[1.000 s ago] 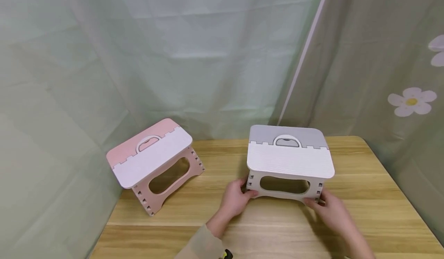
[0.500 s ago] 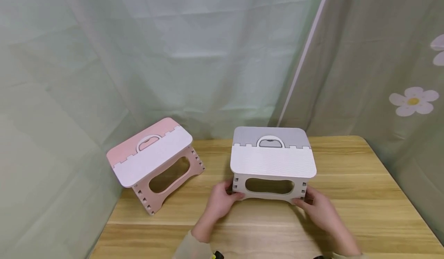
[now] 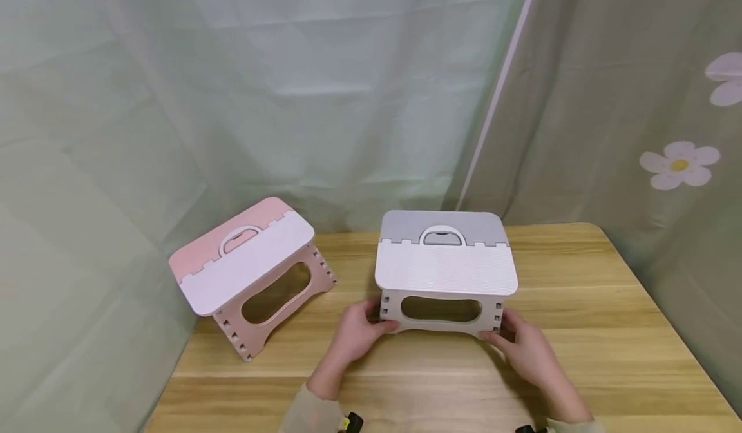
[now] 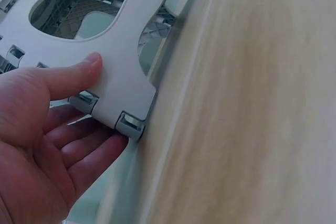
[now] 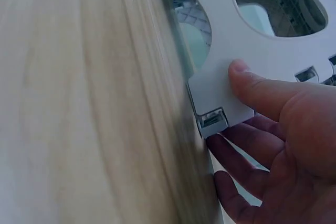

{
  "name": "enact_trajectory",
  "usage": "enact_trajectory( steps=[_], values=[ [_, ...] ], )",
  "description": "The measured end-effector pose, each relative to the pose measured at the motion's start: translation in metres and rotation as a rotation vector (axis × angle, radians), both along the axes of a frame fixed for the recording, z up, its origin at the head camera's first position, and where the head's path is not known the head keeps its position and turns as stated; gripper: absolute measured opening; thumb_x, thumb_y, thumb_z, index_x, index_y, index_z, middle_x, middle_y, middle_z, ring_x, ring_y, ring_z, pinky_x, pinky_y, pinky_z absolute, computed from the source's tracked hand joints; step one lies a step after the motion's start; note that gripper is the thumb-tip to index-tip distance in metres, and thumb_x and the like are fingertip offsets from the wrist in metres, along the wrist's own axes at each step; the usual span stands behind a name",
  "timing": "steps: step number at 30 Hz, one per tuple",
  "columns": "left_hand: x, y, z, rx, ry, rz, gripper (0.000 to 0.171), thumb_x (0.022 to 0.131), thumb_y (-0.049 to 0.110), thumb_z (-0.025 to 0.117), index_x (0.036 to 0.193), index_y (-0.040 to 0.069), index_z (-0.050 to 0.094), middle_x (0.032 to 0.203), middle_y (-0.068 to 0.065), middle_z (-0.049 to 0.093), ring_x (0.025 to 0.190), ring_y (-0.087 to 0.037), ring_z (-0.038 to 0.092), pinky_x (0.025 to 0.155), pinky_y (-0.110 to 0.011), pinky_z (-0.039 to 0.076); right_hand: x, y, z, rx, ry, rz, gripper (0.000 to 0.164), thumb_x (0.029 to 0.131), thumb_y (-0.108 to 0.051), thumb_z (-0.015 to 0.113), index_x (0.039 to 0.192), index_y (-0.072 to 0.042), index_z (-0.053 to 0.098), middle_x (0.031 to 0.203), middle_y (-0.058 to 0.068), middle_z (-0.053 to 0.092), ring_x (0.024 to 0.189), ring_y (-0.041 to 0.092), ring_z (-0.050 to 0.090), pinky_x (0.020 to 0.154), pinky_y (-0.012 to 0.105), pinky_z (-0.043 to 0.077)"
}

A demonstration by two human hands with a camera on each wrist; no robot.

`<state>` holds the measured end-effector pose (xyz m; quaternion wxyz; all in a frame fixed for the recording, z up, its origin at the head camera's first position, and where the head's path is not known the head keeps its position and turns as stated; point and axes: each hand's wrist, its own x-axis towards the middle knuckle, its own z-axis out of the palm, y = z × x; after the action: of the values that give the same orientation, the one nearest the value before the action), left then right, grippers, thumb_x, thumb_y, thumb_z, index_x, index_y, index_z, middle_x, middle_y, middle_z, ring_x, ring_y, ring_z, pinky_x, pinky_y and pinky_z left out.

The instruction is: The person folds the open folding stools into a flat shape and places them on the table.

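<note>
A white and grey folding step stool [image 3: 443, 269] stands unfolded on its legs, its front side toward me. My left hand [image 3: 355, 332] grips the stool's left leg low down, thumb on the front panel and fingers around the side edge. On the opposite side my right hand [image 3: 530, 352] holds the right leg the same way. In the left wrist view the thumb [image 4: 79, 77] presses the white panel above the foot, with the fingers behind the hinged edge. The right wrist view has the thumb [image 5: 257, 85] on the panel and fingertips beside the foot.
A pink and white folding stool [image 3: 249, 265] stands unfolded and angled at the table's left. Both stools rest on a wood-grain table [image 3: 580, 356]. Pale green curtains [image 3: 348, 98] hang behind and at the sides, one printed with white flowers [image 3: 679, 165].
The white and grey stool has moved left along the table, nearer the pink one, with both hands still gripping its legs. The pink stool has stayed put.
</note>
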<state>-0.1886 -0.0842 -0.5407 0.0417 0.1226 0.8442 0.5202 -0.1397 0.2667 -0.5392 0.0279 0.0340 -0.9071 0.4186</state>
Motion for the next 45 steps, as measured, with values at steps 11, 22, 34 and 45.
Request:
enact_trajectory(
  steps=[11,22,34,45],
  values=[
    [0.0007,-0.0091,0.008,-0.091,0.045,-0.028,0.05,0.084,0.023,0.095,0.123,0.001,0.074,0.113,-0.009,0.078,0.099,-0.019,0.074,0.085,-0.034,0.06,0.0026,0.0016,-0.0034,-0.029,0.025,0.011,0.054,0.092,-0.036,0.087,0.134,-0.005,0.07,0.12,0.013,0.078,0.108,0.028,0.075,0.096,0.051,0.058],
    [-0.0047,-0.0081,0.0075,-0.113,0.08,-0.033,0.05,0.084,0.024,0.095,0.124,0.002,0.073,0.114,-0.007,0.078,0.1,-0.019,0.073,0.087,-0.035,0.059,-0.006,0.0023,-0.0036,-0.183,-0.005,-0.016,0.064,0.09,-0.028,0.089,0.143,-0.003,0.062,0.128,0.015,0.074,0.114,0.026,0.071,0.094,0.031,0.056],
    [0.0018,-0.0068,0.0029,-0.098,0.054,-0.026,0.054,0.082,0.024,0.096,0.125,0.001,0.073,0.116,-0.008,0.077,0.102,-0.018,0.072,0.09,-0.037,0.058,0.0007,0.0024,-0.0073,-0.255,-0.087,-0.1,0.047,0.088,-0.02,0.091,0.127,-0.002,0.073,0.122,0.013,0.077,0.108,0.017,0.072,0.092,0.024,0.053],
    [-0.0006,-0.0086,0.004,-0.087,0.024,-0.021,0.053,0.083,0.024,0.096,0.126,0.002,0.073,0.118,-0.008,0.077,0.104,-0.02,0.072,0.091,-0.038,0.058,-0.002,0.0042,-0.0081,-0.207,-0.074,-0.053,0.044,0.089,-0.022,0.09,0.126,-0.003,0.073,0.118,0.012,0.078,0.105,0.02,0.073,0.09,0.026,0.056]
  ],
)
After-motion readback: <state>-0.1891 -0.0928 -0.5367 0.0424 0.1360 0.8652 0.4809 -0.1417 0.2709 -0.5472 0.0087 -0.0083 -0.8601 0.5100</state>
